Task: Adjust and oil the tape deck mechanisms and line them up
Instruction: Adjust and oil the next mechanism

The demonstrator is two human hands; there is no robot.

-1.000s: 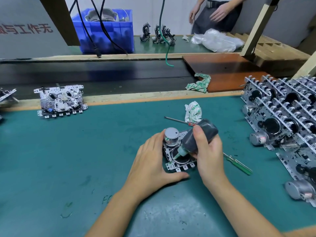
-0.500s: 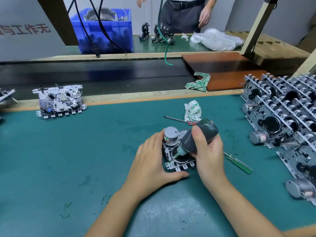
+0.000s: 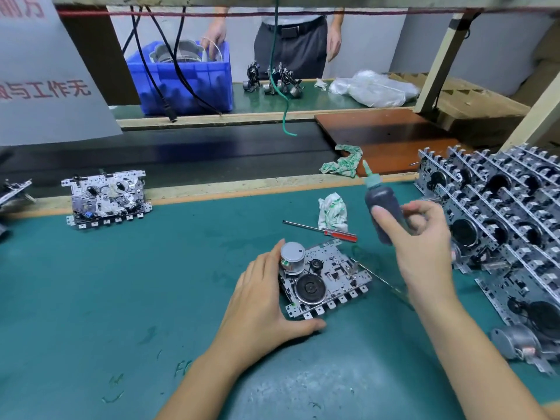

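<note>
Right hand [image 3: 424, 247] gripping oil bottle [image 3: 382, 204] nozzle-up; left hand [image 3: 260, 301] cupping tape deck mechanism [image 3: 325, 277] on green mat [image 3: 121, 298].

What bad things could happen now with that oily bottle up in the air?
1. The dark squeeze bottle with the green nozzle, gripped in the right hand, is lifted over the green mat; a squeeze might drip oil there.
2. The right forearm hangs above the green-handled screwdriver and could knock it.
3. The left hand only steadies the silver tape deck mechanism by its edge, so it might slide.
</note>
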